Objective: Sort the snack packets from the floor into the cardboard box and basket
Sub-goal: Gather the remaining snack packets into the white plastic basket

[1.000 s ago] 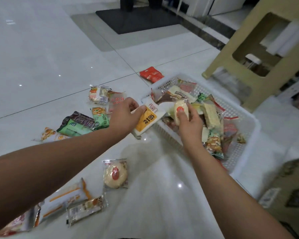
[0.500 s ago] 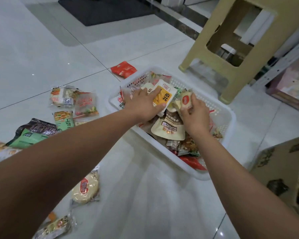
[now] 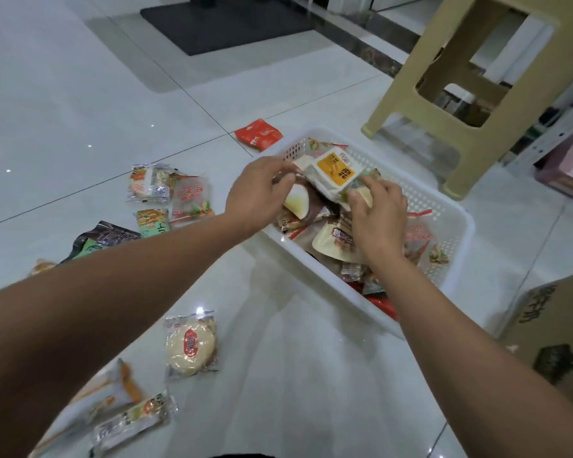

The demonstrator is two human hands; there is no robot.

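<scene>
A white perforated basket point(image 3: 459, 226) stands on the tiled floor, holding several snack packets. My left hand point(image 3: 258, 193) hovers over its near-left rim, thumb and forefinger pinched at the left edge of a white-and-orange packet point(image 3: 333, 173) that lies on top of the pile. My right hand point(image 3: 379, 214) is palm down inside the basket, its fingers closed over a small round cake packet point(image 3: 365, 197) that is mostly hidden. A cardboard box point(image 3: 559, 342) shows at the right edge. More packets lie on the floor, among them a round cake point(image 3: 191, 347) and a red packet point(image 3: 258, 133).
A cluster of packets point(image 3: 166, 193) and a dark green bag point(image 3: 106, 239) lie left of the basket, and long packets point(image 3: 129, 421) lie near my left forearm. A beige plastic stool point(image 3: 477, 94) stands behind the basket. A black mat point(image 3: 225, 24) is far back.
Both hands moved from the basket's near edge to over its contents, carrying the white-and-orange packet and the round cake packet down onto the pile.
</scene>
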